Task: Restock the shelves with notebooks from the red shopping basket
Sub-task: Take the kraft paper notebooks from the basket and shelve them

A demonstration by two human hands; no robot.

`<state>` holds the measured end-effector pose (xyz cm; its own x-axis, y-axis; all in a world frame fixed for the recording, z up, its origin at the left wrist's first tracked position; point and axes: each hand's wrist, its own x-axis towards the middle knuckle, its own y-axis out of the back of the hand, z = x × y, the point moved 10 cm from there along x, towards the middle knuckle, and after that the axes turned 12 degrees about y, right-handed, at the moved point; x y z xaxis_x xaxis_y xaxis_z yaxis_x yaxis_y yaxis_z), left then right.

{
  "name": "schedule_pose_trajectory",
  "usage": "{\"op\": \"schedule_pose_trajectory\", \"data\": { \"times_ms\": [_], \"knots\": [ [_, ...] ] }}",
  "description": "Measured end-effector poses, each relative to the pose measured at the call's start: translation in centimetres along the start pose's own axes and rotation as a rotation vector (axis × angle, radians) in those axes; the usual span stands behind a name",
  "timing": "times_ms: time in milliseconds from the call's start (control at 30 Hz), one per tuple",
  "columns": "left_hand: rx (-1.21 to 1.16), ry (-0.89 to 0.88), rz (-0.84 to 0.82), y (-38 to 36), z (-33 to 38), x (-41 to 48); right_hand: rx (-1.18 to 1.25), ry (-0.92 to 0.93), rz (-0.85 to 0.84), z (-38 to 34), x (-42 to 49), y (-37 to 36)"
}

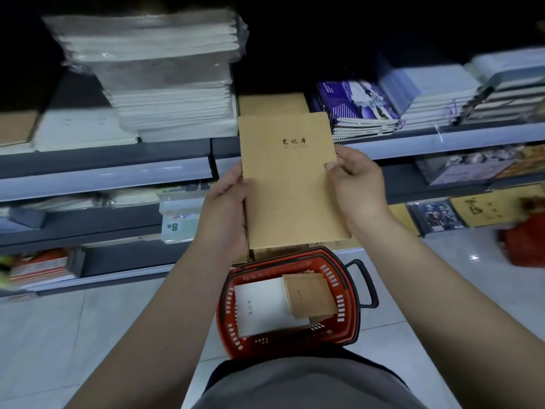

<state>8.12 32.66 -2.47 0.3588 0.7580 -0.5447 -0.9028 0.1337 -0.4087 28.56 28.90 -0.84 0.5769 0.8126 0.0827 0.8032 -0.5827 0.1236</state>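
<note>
Holding a kraft-brown notebook (290, 184) by its two long edges, the left hand (227, 208) and right hand (352, 184) curl fingers and thumbs round it above the red shopping basket (348, 293). Its long axis points away from the person, straight at the matching brown stack (272, 104) on the shelf (165, 156) just beyond its far edge. Both hands lie about equally near; a forward slide should seat it. More notebooks (309, 296) remain in the basket.
</note>
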Motion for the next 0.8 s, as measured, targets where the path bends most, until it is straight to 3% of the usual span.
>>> {"op": "schedule_pose_trajectory", "data": {
  "times_ms": [267, 633, 800],
  "knots": [
    [0.056, -0.040, 0.046, 0.1, 1.5, -0.3, -0.070, -0.062, 0.056, 0.0, 2.1, 0.1],
    [0.159, -0.087, -0.033, -0.7, 0.7, -0.1, -0.091, -0.142, 0.054, 0.9, 4.2, -1.2],
    [0.551, -0.098, 0.085, -0.4, 0.3, 0.7, -0.050, -0.207, 0.027, 1.4, 4.7, -1.6]
  ]
}}
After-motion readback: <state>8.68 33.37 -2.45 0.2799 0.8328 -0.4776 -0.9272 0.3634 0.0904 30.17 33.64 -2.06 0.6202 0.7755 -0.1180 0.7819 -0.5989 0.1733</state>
